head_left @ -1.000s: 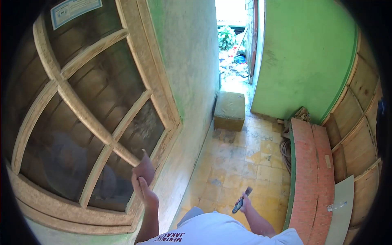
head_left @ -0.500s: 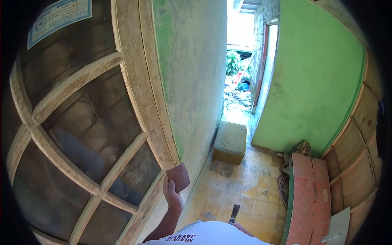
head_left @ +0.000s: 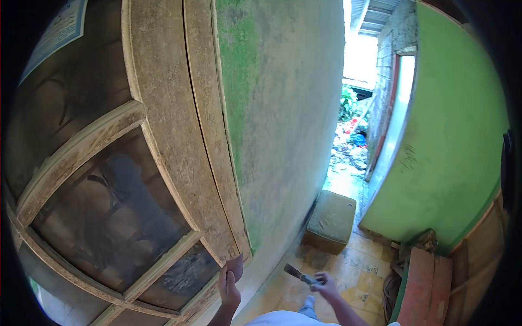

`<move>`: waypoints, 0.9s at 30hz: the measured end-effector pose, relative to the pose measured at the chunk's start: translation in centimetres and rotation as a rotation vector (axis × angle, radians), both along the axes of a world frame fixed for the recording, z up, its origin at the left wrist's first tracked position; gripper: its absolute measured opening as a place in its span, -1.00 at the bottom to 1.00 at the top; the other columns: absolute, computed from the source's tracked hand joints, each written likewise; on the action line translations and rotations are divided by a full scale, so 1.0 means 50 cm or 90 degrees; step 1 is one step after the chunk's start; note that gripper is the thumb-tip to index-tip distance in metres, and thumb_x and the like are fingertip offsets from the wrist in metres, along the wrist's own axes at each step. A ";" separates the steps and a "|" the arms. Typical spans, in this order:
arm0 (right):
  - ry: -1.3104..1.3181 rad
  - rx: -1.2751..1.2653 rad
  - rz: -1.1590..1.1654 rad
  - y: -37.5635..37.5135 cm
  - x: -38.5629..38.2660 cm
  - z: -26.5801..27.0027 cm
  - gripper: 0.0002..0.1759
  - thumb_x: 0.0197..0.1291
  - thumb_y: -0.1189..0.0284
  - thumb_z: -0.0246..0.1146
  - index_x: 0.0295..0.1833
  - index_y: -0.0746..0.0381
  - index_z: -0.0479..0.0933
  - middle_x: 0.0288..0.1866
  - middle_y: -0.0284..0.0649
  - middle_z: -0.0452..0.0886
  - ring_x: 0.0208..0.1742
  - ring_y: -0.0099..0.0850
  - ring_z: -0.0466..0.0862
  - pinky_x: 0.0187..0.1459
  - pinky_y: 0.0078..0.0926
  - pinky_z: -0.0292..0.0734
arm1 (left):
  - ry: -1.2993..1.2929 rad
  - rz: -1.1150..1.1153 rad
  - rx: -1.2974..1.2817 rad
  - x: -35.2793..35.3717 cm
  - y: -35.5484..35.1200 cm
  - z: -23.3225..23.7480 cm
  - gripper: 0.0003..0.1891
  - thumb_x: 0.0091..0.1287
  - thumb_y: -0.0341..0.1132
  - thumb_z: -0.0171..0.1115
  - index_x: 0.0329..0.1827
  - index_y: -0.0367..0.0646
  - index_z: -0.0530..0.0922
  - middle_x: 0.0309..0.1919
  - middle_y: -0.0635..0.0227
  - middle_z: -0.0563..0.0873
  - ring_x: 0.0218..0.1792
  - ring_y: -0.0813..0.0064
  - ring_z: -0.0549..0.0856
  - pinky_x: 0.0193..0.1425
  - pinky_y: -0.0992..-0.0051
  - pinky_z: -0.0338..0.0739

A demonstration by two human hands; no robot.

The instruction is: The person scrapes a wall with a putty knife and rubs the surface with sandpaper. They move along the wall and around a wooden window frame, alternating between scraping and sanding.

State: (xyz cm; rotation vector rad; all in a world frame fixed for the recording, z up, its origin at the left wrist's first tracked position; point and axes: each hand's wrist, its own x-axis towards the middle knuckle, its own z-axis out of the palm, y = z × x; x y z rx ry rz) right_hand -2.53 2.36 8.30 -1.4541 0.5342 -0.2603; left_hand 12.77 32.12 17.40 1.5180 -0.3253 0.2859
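Observation:
My left hand (head_left: 229,288) is closed around a folded piece of reddish-brown sandpaper (head_left: 235,265), thumb on its near face. The sheet overlaps the lower part of the worn wooden window frame (head_left: 163,92), whose paint is patchy and scraped. Over the tiled floor, my right hand (head_left: 327,286) grips the handle of a paint scraper (head_left: 296,273), its dark blade pointing up and left, away from the frame.
Dusty glass panes (head_left: 109,201) fill the window at left. Beyond the grey-green wall (head_left: 288,108), a box-like block (head_left: 330,217) stands on the tiles before a bright doorway. Reddish boards (head_left: 421,288) and a coiled rope (head_left: 391,290) lie at the right.
My view has turned left and come closer to the window frame. My right hand has risen into view with the scraper, which now points left. The sandpaper remains in my left hand, lower in view.

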 end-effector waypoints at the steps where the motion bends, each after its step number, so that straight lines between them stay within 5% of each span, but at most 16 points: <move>1: -0.040 0.041 0.003 -0.041 0.038 0.038 -0.48 -0.11 0.64 0.39 0.04 0.29 0.43 -0.27 -0.20 0.58 -0.36 -0.42 0.63 -0.33 -0.47 0.63 | -0.001 0.020 0.020 0.007 -0.001 -0.004 -0.66 0.44 -0.41 -0.07 0.18 -0.42 0.41 0.03 0.02 0.60 0.07 0.30 0.56 0.20 0.38 0.37; 7: -0.357 -0.015 0.035 -0.212 0.276 0.342 -0.68 0.20 0.49 0.23 0.05 0.27 0.37 -0.22 -0.23 0.56 -0.30 -0.45 0.62 -0.26 -0.43 0.61 | -0.099 0.174 0.054 0.023 -0.068 0.087 -0.67 0.38 -0.50 -0.11 0.15 -0.48 0.41 -0.01 -0.03 0.62 0.05 0.27 0.60 0.16 0.38 0.41; 11: -0.488 0.126 0.120 -0.249 0.381 0.540 -0.60 0.31 0.41 0.13 0.20 0.11 0.19 -0.25 -0.26 0.39 -0.41 -0.44 0.53 -0.47 -0.45 0.48 | -0.204 0.184 0.143 0.051 -0.135 0.192 -0.64 0.41 -0.46 -0.15 0.20 -0.47 0.37 0.01 -0.03 0.62 0.05 0.23 0.61 0.18 0.34 0.42; 16: -0.691 0.096 0.378 -0.279 0.506 0.683 -0.75 0.23 0.34 0.26 -0.22 0.13 0.29 -0.39 -0.35 0.32 -0.47 -0.55 0.33 -0.39 -0.56 0.26 | -0.515 0.129 0.232 0.081 -0.182 0.355 -0.60 0.39 -0.53 -0.29 0.27 -0.42 0.25 0.06 -0.21 0.55 0.13 -0.03 0.57 0.16 0.16 0.50; 18: -0.748 0.121 0.438 -0.271 0.550 0.716 -0.75 0.25 0.34 0.23 -0.24 0.12 0.25 -0.43 -0.37 0.28 -0.48 -0.56 0.30 -0.41 -0.56 0.27 | -0.638 0.247 0.176 0.101 -0.212 0.430 -0.68 0.37 -0.51 -0.18 0.15 -0.28 0.39 -0.06 -0.24 0.62 0.01 -0.08 0.65 0.09 0.08 0.54; 21: -0.855 0.153 0.514 -0.239 0.598 0.774 -0.76 0.33 0.33 0.13 -0.29 0.10 0.19 -0.51 -0.41 0.23 -0.52 -0.57 0.25 -0.45 -0.55 0.26 | -0.782 0.434 0.398 0.143 -0.240 0.526 -0.69 0.28 -0.56 0.00 0.07 -0.20 0.50 0.00 -0.10 0.63 0.09 -0.07 0.61 0.20 0.03 0.47; 27: -1.027 0.344 0.627 -0.160 0.635 0.870 -0.76 0.31 0.37 0.13 -0.30 0.10 0.18 -0.53 -0.37 0.26 -0.60 -0.54 0.26 -0.51 -0.52 0.23 | -0.589 0.569 0.834 0.223 -0.282 0.529 -0.54 0.21 -0.42 0.17 0.21 0.09 0.51 0.35 0.25 0.40 0.39 0.14 0.33 0.45 0.01 0.15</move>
